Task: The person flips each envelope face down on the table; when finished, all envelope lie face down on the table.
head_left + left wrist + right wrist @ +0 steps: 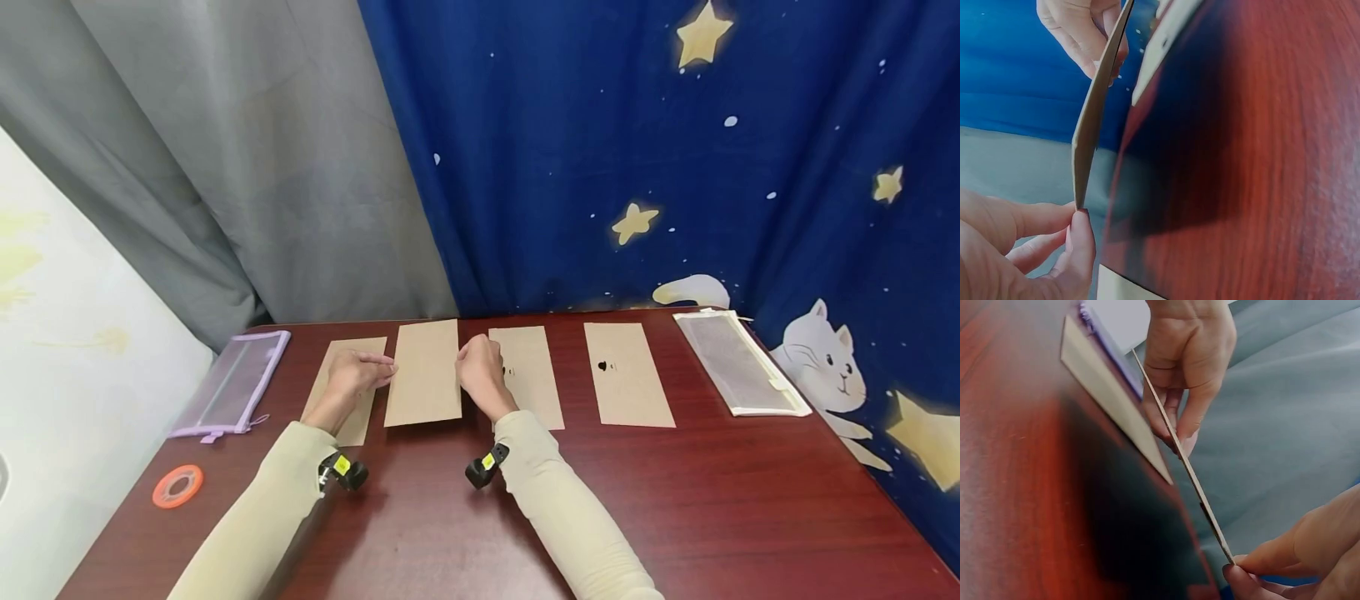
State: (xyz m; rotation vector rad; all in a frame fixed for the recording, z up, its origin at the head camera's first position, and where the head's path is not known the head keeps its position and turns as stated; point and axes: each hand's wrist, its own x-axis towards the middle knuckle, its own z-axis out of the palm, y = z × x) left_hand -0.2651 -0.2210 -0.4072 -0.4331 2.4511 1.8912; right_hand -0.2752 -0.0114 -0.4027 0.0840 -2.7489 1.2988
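The left hand and right hand pinched opposite edges of a brown card between them, above the counter, apparently so neither side would sag.

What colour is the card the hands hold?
The card is light brown, seen best in the head view.

behind the left grip hangs a grey curtain; behind the right grip, a blue starry curtain; below both, a reddish-brown surface.
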